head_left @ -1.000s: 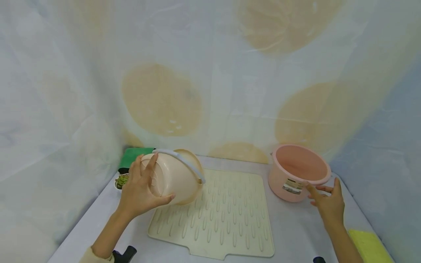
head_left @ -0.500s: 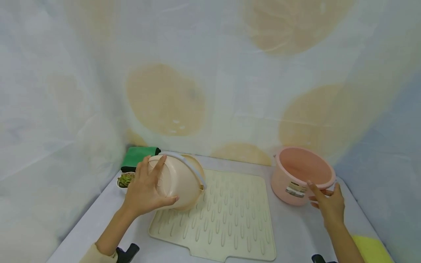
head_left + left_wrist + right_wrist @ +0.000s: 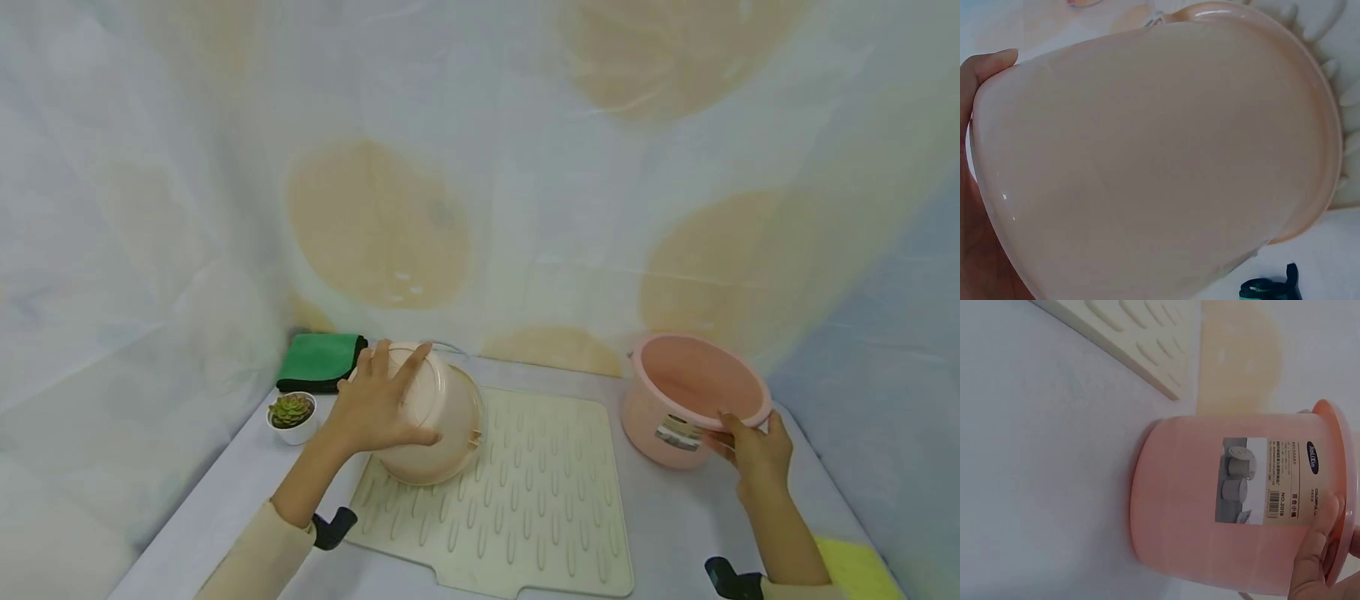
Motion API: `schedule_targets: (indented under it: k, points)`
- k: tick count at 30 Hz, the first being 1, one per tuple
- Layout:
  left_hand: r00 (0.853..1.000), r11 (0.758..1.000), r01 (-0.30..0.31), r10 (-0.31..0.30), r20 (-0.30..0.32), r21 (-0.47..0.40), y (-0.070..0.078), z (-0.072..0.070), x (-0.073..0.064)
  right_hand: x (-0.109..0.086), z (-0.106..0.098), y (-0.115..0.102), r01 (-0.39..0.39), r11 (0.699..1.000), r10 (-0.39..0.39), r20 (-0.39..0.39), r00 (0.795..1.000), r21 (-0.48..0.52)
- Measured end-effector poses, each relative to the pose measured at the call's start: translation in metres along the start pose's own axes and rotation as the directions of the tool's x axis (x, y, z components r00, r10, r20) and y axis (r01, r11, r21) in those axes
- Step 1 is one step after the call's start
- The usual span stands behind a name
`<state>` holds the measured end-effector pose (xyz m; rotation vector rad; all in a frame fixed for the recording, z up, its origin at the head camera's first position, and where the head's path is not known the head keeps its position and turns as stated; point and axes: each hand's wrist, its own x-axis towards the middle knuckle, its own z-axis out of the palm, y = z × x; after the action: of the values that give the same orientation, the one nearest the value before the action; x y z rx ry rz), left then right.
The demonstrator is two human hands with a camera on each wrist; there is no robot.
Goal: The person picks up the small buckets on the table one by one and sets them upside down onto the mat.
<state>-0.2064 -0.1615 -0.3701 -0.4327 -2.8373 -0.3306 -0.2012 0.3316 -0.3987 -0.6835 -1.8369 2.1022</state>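
Note:
With fingers spread, my left hand [image 3: 375,408] grips the base of a cream bucket [image 3: 453,425]. The bucket is tipped over above the left part of a cream ribbed mat [image 3: 525,508], its rim facing down and right. Its side fills most of the left wrist view, where part of my left hand [image 3: 979,244] shows at the left edge. My right hand [image 3: 761,458] pinches the rim of a pink bucket [image 3: 652,425], which stands upright with its mouth up. A printed label [image 3: 1260,481] is on the pink bucket in the right wrist view.
A small potted succulent [image 3: 292,412] and a folded green cloth [image 3: 318,358] with black edging lie at the table's far left. At the near right is a yellow cloth-like item [image 3: 858,567]. A patterned curtain [image 3: 525,208] encloses the back and sides.
My left hand has moved right with the cream bucket, turning its base more upward, and the plant shows fully. My right hand has closed in on the pink bucket's rim.

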Motion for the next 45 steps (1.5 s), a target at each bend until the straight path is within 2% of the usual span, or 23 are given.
schedule_targets:
  k: [8, 19, 31, 39, 45]
  points:
    - [0.994, 1.000, 0.025, -0.024, 0.105, -0.010, 0.005, -0.001, 0.013, -0.004, 0.002, -0.003, -0.044, 0.995, 0.043, 0.017, 0.999, 0.086]
    - [0.985, 0.999, 0.037, -0.038, 0.168, 0.004, 0.005, 0.002, 0.028, -0.003, 0.003, -0.001, -0.041, 0.982, 0.039, 0.015, 0.999, 0.187]
    - [0.969, 0.999, 0.044, -0.050, 0.242, 0.030, 0.013, 0.005, 0.046, -0.006, 0.005, -0.003, -0.034, 0.961, 0.036, -0.004, 0.999, 0.274]
    - [0.945, 0.997, 0.061, -0.072, 0.319, 0.045, 0.019, 0.004, 0.054, -0.008, 0.003, -0.002, -0.040, 0.963, 0.041, 0.004, 0.999, 0.268]
    - [0.933, 0.996, 0.059, -0.079, 0.351, 0.066, 0.020, 0.004, 0.059, -0.009, 0.003, -0.003, -0.050, 0.966, 0.051, 0.002, 0.999, 0.254]
